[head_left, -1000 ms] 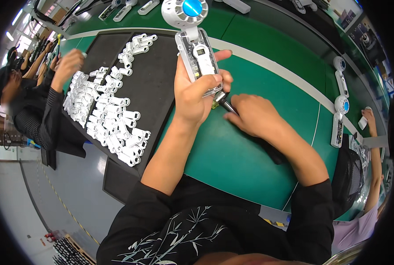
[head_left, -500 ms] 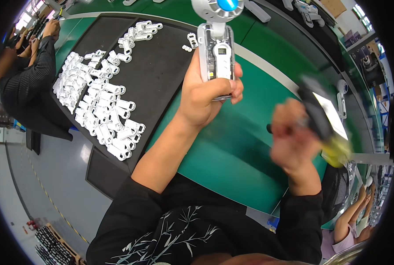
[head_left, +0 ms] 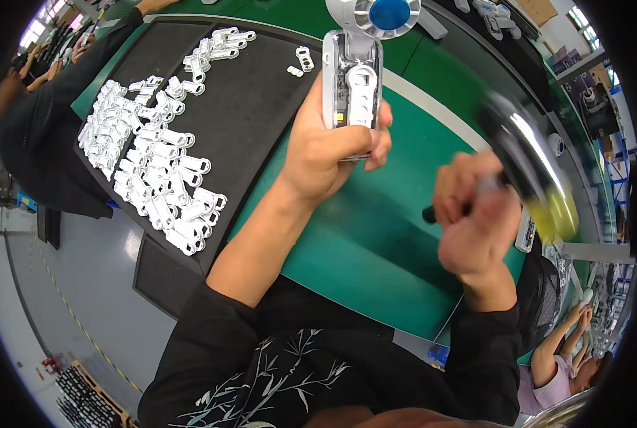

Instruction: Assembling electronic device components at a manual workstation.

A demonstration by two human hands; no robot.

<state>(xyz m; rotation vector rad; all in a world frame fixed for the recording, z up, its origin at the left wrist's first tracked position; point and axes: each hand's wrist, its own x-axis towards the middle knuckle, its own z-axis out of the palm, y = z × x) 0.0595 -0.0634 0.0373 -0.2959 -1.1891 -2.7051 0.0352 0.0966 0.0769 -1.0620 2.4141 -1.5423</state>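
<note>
My left hand [head_left: 322, 157] is wrapped round the handle of a white handheld fan [head_left: 363, 93], held upright over the green tabletop. Its round head [head_left: 388, 14] has a blue centre and is cut off by the top edge. The handle has a clear shell, with a white panel with holes on its front. To the right, my right hand [head_left: 477, 217] is closed round the handle of a mallet [head_left: 529, 167]. The mallet's head is blurred, black at one end and yellow at the other, and apart from the fan.
Many white slotted panels [head_left: 161, 171] lie heaped on a black mat [head_left: 251, 107] at the left. One panel [head_left: 304, 58] and small white bits lie near its far right. A co-worker [head_left: 40, 135] reaches over at the left. A black mesh bag [head_left: 543, 292] is at the right.
The fan's head has shifted right and its panel now faces slightly differently. The mallet's head has swung a little and stays blurred. At the left, the co-worker's arm has stretched far forward.
</note>
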